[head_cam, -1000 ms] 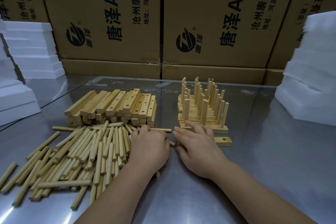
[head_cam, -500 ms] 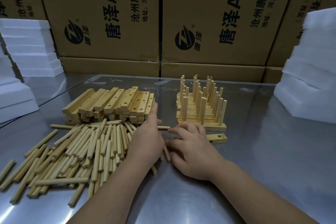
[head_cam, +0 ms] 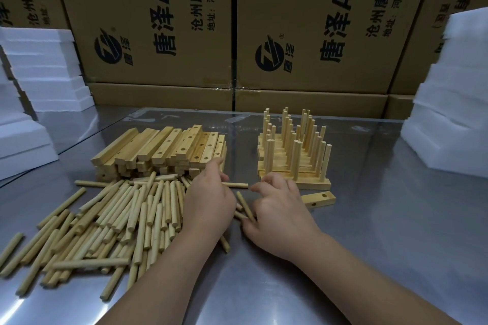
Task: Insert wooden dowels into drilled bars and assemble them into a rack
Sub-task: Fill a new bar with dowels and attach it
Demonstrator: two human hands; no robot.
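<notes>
Since one second earlier, the right hand has gone from flat to curled fingers over the left end of a single drilled bar. A dowel now lies slanted between it and the left hand, and whether either hand grips anything cannot be determined. The left hand rests at the right edge of the loose dowel pile, in front of the stack of drilled bars. The rack behind the right hand carries upright dowels in its holes, and the cardboard boxes at the rear are closed, their contents hidden.

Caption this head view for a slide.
Left hand and right hand among loose dowels, before drilled bars and assembled racks.
</notes>
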